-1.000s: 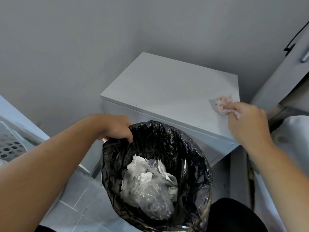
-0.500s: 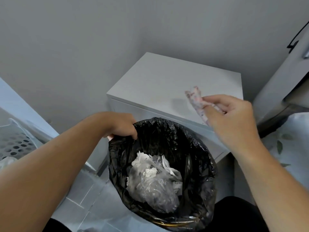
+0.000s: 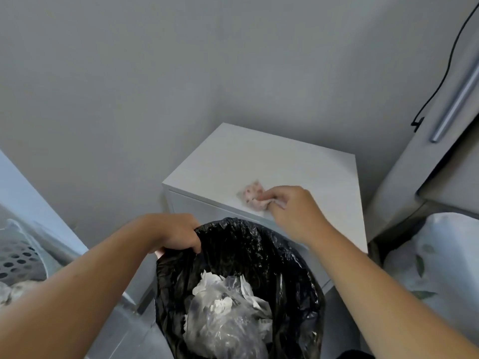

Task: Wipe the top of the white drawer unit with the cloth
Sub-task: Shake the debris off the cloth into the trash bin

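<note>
Grey wall backing the white drawer unit. Pink crumpled cloth is lying on its top near the front edge, right hand pinching it. Left hand is gripping the rim of the black bin liner just in front.

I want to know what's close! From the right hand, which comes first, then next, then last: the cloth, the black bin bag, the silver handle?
1. Cloth, in the right hand.
2. Bin bag, just below, toward the person.
3. Silver handle, far upper right.
</note>
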